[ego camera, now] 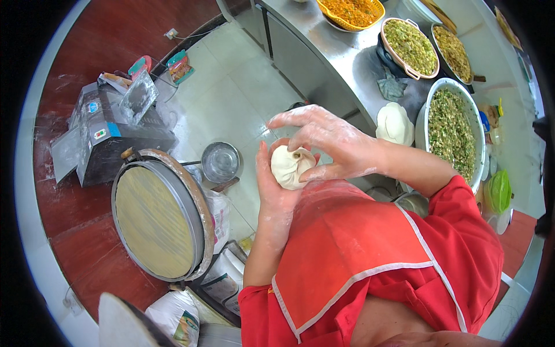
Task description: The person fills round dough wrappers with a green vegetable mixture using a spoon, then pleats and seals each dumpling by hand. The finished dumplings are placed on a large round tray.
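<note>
A pleated white dough bun (286, 171) sits in my left hand (275, 191), whose palm and fingers cup it from below and the left. My right hand (334, 141), dusted with flour, reaches over the bun. Its thumb and a bent finger grip the gathered pleats around a small opening at the top. What lies inside the bun is hidden. Beyond my right forearm, a pile of flat white dough wrappers (394, 123) rests on the steel counter (342, 56), beside a large white tub (422, 126) of chopped green filling.
Bowls of orange filling (351, 12), green filling (409, 45) and brownish filling (453, 52) stand along the counter. A round metal steamer tray (154, 221) with a yellowish liner stands at left. Behind it are a dark floured machine (125, 147) and a metal pan (220, 162).
</note>
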